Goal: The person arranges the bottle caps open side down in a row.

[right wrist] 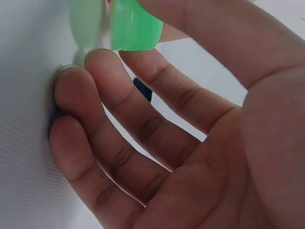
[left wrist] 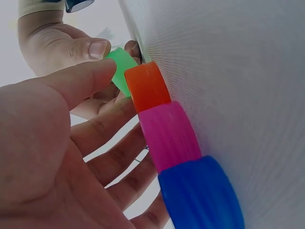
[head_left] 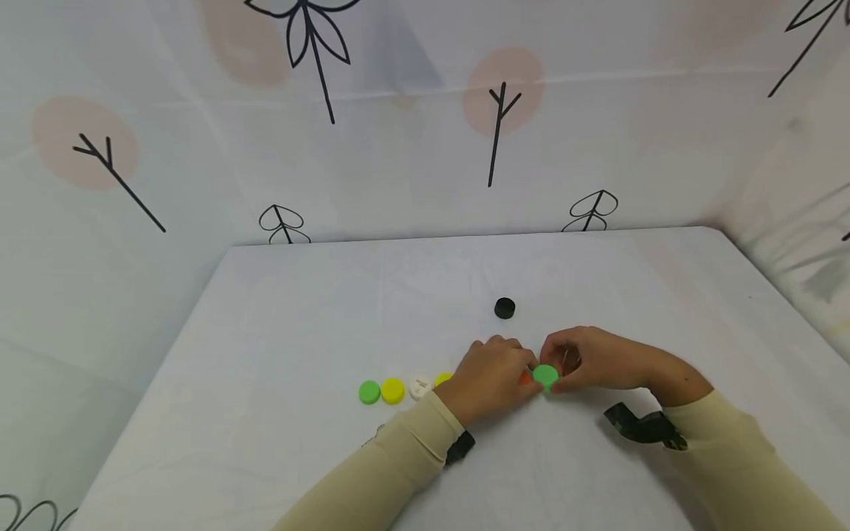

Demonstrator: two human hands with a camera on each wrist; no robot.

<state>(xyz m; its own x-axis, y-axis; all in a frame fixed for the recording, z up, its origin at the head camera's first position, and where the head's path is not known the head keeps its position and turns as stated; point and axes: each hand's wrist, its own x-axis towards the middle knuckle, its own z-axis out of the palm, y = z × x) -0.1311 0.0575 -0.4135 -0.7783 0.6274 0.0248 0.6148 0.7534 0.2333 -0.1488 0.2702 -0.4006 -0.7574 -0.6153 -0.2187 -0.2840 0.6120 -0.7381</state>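
My right hand (head_left: 591,359) pinches a green bottle cap (head_left: 546,376) between thumb and index finger, at the right end of a row of caps on the table. In the left wrist view this cap tilts beside an orange cap (left wrist: 147,87). A pink cap (left wrist: 170,136) and a blue cap (left wrist: 202,193) follow in the row. My left hand (head_left: 491,376) reaches over these caps with fingers fairly straight. Its thumb and index tips are close to the orange and green caps; whether they press on them is unclear. From the head view it covers the row's middle.
Leftward, the row shows another green cap (head_left: 369,392), a yellow cap (head_left: 392,391), a white cap (head_left: 420,388) and a second, partly hidden yellow cap (head_left: 443,378). Apart from the row, a black cap (head_left: 505,307) lies farther back on the white table (head_left: 319,310).
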